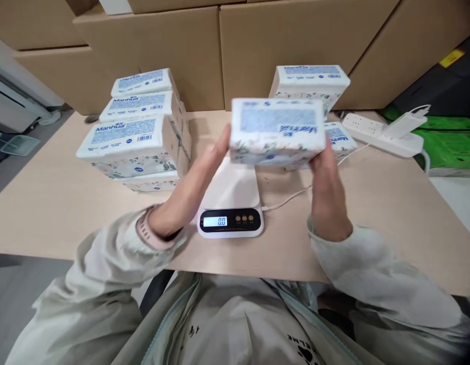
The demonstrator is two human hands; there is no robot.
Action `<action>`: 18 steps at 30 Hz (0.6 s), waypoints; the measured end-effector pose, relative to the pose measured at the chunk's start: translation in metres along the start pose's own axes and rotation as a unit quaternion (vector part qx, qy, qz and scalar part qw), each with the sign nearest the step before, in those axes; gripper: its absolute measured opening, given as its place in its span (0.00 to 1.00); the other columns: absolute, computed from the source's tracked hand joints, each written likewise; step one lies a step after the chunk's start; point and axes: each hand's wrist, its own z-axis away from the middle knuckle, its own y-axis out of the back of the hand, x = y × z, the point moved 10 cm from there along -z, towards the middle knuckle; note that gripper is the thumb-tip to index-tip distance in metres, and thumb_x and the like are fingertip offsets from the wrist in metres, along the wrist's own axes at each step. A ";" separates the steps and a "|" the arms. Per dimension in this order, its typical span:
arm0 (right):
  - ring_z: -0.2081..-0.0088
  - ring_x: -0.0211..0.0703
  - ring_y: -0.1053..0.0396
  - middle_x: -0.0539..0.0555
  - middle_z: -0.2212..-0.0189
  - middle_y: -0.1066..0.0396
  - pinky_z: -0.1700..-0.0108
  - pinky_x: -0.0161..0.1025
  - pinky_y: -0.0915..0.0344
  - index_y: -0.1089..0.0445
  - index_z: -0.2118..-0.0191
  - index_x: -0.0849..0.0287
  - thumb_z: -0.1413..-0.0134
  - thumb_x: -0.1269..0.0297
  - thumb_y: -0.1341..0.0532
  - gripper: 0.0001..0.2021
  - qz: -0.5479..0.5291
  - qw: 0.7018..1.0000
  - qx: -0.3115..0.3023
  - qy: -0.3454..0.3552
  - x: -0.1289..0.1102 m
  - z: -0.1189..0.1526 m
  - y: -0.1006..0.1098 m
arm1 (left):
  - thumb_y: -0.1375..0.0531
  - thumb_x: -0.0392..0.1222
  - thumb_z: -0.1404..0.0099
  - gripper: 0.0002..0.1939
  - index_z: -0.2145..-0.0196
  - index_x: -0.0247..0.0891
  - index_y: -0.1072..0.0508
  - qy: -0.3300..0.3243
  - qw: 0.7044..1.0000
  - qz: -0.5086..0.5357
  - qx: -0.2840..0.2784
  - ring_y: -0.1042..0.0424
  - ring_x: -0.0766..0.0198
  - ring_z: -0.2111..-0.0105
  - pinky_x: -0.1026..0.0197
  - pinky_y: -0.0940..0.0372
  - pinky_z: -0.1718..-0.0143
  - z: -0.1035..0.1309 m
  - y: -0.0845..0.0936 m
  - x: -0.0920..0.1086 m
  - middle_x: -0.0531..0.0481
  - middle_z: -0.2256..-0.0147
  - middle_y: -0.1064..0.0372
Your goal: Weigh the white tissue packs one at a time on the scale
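Note:
Between my two hands I hold a white and blue tissue pack, its printing upside down to me. My left hand presses its left end and my right hand its right end; most fingers are hidden behind it. The pack is raised above the far part of a white digital scale, whose lit display reads 0.0. To the left is a stack of similar tissue packs. More tissue packs stand behind the held one on the right, partly covered by it.
Large cardboard boxes line the table's back edge. A white power strip lies at the back right, and a thin white cable runs to the scale. Green packages are beyond the table's right side.

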 end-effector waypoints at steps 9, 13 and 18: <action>0.16 0.50 0.55 0.45 0.16 0.56 0.15 0.60 0.54 0.59 0.17 0.38 0.21 0.49 0.45 0.36 -0.028 0.983 -0.180 -0.019 0.009 0.048 -0.065 | 0.55 0.65 0.17 0.33 0.21 0.58 0.40 0.033 0.996 -0.030 0.073 0.61 0.50 0.17 0.40 0.65 0.14 0.096 0.047 -0.033 0.65 0.20 0.53; 0.21 0.50 0.39 0.48 0.22 0.38 0.18 0.59 0.43 0.41 0.22 0.38 0.20 0.52 0.45 0.27 -0.029 0.997 -0.063 -0.030 0.018 0.041 -0.042 | 0.53 0.65 0.17 0.32 0.22 0.60 0.40 -0.027 0.990 -0.057 0.125 0.61 0.50 0.17 0.42 0.64 0.14 0.095 0.053 -0.033 0.63 0.20 0.53; 0.29 0.50 0.27 0.50 0.30 0.25 0.25 0.57 0.30 0.30 0.28 0.40 0.22 0.53 0.42 0.23 -0.041 0.999 0.024 -0.011 0.022 0.037 -0.026 | 0.56 0.66 0.17 0.33 0.21 0.63 0.44 -0.050 0.991 -0.065 0.109 0.68 0.52 0.16 0.44 0.67 0.14 0.094 0.050 -0.037 0.68 0.18 0.61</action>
